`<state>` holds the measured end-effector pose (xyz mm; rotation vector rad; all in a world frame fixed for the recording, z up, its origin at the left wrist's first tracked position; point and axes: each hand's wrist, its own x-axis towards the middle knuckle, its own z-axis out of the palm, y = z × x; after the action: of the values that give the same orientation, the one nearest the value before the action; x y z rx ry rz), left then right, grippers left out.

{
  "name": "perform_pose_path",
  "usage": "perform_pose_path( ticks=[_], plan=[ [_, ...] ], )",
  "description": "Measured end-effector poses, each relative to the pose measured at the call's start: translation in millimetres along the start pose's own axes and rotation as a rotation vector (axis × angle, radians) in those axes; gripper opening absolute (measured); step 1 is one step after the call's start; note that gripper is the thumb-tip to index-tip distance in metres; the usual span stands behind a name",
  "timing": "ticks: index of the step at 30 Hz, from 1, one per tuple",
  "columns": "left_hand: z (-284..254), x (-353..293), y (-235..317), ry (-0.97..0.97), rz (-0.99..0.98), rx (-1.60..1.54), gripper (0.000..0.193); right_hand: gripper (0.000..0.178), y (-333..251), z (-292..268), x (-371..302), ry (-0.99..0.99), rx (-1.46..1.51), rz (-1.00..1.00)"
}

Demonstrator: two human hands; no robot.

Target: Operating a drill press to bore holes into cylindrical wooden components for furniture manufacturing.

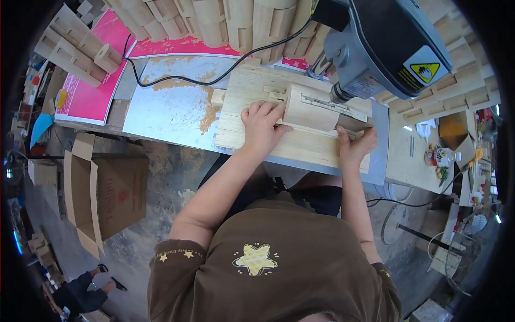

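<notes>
A pale wooden cylinder [306, 115] lies on its side on a light wooden board [252, 138], under a drill press [375, 53]. Along its top runs a narrow slotted metal strip [327, 103]. The drill press's chuck [338, 95] sits just above that strip, and its tip is hard to make out. My left hand [262, 127] grips the cylinder's left end, fingers behind and thumb along the near side. At the right end, my right hand [357, 147] holds it with thumb and fingers bent around the edge, beside a darker shaded face [354, 124].
Upright wooden cylinders [212, 24] crowd the table's back, with more stacked at right [450, 102]. A black cable [214, 81] crosses the metal tabletop [161, 110]. An open cardboard box [120, 190] stands on the floor at left. A clear plastic jar [442, 156] is at right.
</notes>
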<state>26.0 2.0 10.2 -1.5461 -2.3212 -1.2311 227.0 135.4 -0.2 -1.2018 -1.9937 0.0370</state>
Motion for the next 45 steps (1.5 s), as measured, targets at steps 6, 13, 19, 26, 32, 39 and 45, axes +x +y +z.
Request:
perform_pose_path(
  ticks=[6,13,19,26,32,39,45],
  plan=[
    [-9,2,-18,-0.097,0.006,-0.083,0.057,0.072,-8,-5,-1,-0.049,0.359,0.134],
    [-11,5,-18,-0.117,0.042,-0.127,0.054,0.063,4,-93,90,0.114,0.503,0.038],
    [-11,2,-25,-0.109,0.060,-0.118,0.054,0.037,-89,-135,217,0.116,0.448,-0.148],
    [-5,5,-24,-0.146,0.077,-0.087,0.054,0.026,-97,-136,212,-0.067,0.161,-0.074],
    [-8,5,-24,-0.158,0.075,-0.148,0.052,0.028,-103,-164,124,-0.143,0.082,-0.133],
    [-8,1,-32,-0.192,0.036,-0.151,0.052,0.019,-91,-121,72,-0.002,0.412,-0.122],
    [-12,15,-16,-0.136,0.146,-0.129,0.041,0.026,-53,-63,49,0.234,0.372,-0.332]
  ],
)
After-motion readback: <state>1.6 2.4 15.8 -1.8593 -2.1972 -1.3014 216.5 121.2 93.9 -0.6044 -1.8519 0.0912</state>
